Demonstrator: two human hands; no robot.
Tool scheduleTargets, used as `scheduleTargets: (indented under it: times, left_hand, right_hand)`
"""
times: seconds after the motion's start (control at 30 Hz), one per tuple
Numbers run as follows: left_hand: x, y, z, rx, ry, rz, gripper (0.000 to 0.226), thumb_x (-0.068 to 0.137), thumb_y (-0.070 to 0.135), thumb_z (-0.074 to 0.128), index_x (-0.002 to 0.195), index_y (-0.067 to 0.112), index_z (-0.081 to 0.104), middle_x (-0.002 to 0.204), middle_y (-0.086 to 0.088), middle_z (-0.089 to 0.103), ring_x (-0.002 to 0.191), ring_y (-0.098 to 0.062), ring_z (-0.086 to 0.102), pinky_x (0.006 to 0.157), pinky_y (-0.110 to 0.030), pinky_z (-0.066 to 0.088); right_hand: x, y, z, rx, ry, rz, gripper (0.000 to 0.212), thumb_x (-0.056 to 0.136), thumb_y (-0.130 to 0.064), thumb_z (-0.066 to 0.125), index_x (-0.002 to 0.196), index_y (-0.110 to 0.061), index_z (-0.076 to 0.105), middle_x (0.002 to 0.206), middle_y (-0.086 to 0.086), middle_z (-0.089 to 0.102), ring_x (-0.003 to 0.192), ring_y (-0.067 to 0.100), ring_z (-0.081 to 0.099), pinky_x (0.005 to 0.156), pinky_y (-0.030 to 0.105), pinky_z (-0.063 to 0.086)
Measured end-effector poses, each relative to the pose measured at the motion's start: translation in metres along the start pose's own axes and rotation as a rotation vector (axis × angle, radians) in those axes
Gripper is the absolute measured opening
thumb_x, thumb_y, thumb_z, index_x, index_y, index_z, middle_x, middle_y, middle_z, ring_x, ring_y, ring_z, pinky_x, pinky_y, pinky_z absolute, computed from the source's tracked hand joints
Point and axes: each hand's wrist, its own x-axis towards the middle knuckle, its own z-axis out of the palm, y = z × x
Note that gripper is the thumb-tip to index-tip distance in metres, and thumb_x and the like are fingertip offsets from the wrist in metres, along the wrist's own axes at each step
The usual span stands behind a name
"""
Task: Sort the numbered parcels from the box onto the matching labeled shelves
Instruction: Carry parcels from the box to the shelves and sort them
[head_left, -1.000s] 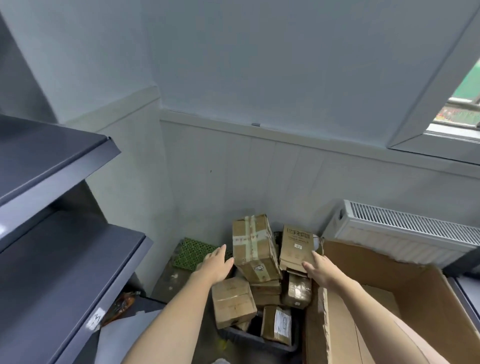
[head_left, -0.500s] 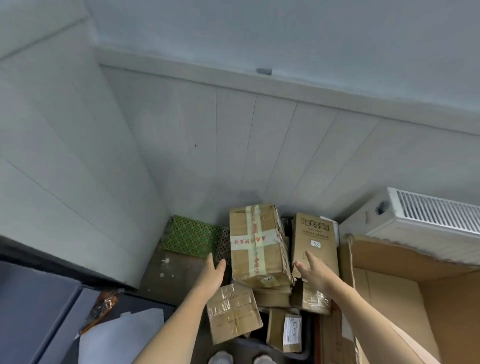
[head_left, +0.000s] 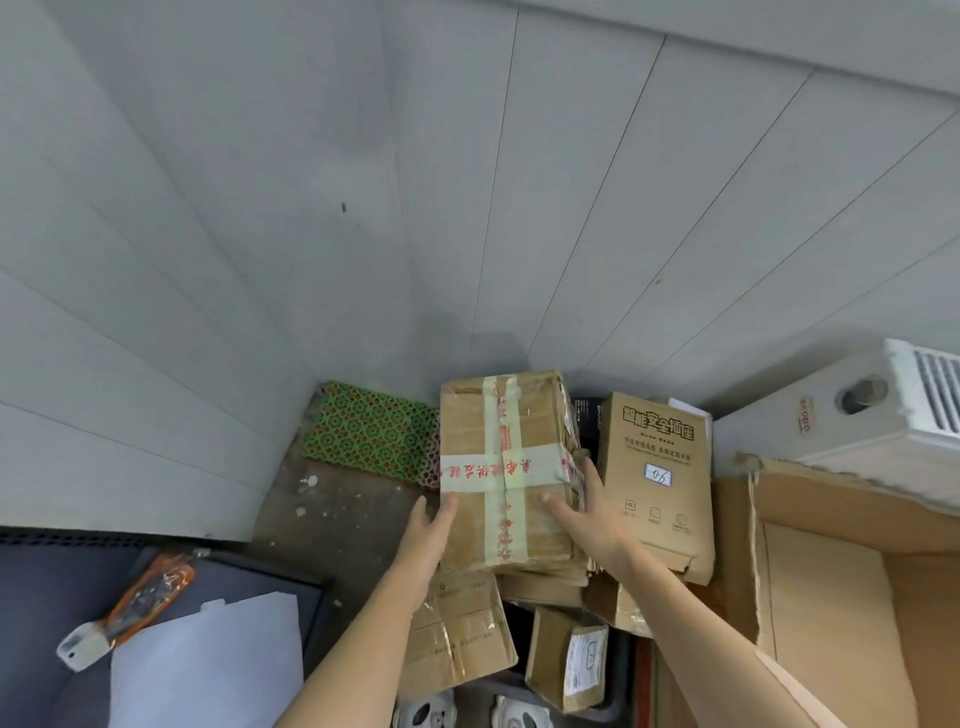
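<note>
A taped brown parcel (head_left: 501, 431) with a cross of pale tape and red print lies on top of a heap of parcels in the corner. My left hand (head_left: 428, 540) holds its left side, thumb on the top face. My right hand (head_left: 587, 514) grips its right side, thumb across the top and fingers down the edge. Right of it lies a flat printed parcel (head_left: 657, 483) with a small label reading 06. Below are a taped parcel (head_left: 457, 634) and a small parcel (head_left: 571, 660) with a white label.
A green plastic mat (head_left: 371, 434) lies on the floor by the wall. A large open cardboard box (head_left: 831, 561) stands at the right, a white radiator (head_left: 852, 415) behind it. At lower left a dark shelf (head_left: 47, 597) carries white paper (head_left: 208, 670) and an orange packet (head_left: 140, 603).
The view has tilted down and closer to the heap. Both hands have moved from beside the parcels onto the taped top parcel and now hold its two sides.
</note>
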Motion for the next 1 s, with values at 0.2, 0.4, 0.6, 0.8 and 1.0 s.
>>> scheduleTargets:
  times: [0.2, 0.4, 0.6, 0.8, 1.0]
  left_hand:
    - [0.006, -0.008, 0.013, -0.017, -0.086, 0.072, 0.052, 0.087, 0.026, 0.067, 0.131, 0.035, 0.042, 0.124, 0.006, 0.060, 0.117, -0.017, 0.055, 0.103, -0.046, 0.043]
    - [-0.002, -0.004, 0.013, -0.014, -0.077, 0.113, 0.053, 0.088, 0.010, 0.065, 0.134, 0.025, 0.042, 0.122, 0.002, 0.061, 0.114, -0.018, 0.056, 0.101, -0.044, 0.045]
    - [-0.031, 0.025, 0.003, -0.030, -0.097, 0.160, 0.057, 0.088, 0.010, 0.065, 0.138, 0.025, 0.041, 0.126, 0.000, 0.060, 0.112, -0.018, 0.058, 0.084, -0.035, 0.052]
    - [-0.091, 0.074, -0.015, -0.001, -0.147, 0.230, 0.052, 0.090, 0.014, 0.063, 0.134, 0.027, 0.042, 0.128, 0.001, 0.058, 0.114, -0.021, 0.057, 0.090, -0.043, 0.050]
    - [-0.153, 0.120, -0.028, 0.054, -0.190, 0.339, 0.048, 0.090, 0.019, 0.064, 0.132, 0.026, 0.041, 0.128, 0.002, 0.057, 0.116, -0.020, 0.055, 0.101, -0.040, 0.044]
  right_hand:
    - [0.021, 0.027, 0.012, 0.034, -0.013, -0.035, 0.113, 0.055, -0.068, 0.067, 0.148, -0.034, 0.013, 0.146, 0.002, 0.041, 0.135, 0.025, 0.039, 0.109, 0.050, 0.037]
    - [0.019, 0.028, 0.008, 0.081, -0.056, -0.094, 0.126, 0.049, -0.073, 0.070, 0.150, -0.033, 0.006, 0.149, 0.003, 0.038, 0.134, 0.025, 0.041, 0.107, 0.052, 0.039]
    - [0.021, 0.018, -0.001, 0.144, -0.096, -0.172, 0.123, 0.049, -0.078, 0.072, 0.147, -0.041, 0.007, 0.150, 0.001, 0.035, 0.136, 0.024, 0.040, 0.106, 0.054, 0.039]
    - [-0.061, -0.081, -0.016, 0.200, -0.071, -0.191, 0.090, 0.080, -0.036, 0.070, 0.149, -0.028, 0.013, 0.138, 0.004, 0.051, 0.123, 0.024, 0.053, 0.104, 0.048, 0.043]
    - [-0.108, -0.136, -0.028, 0.303, 0.007, -0.177, 0.049, 0.095, -0.015, 0.054, 0.141, -0.016, 0.036, 0.106, 0.001, 0.063, 0.089, 0.014, 0.064, 0.084, 0.030, 0.051]
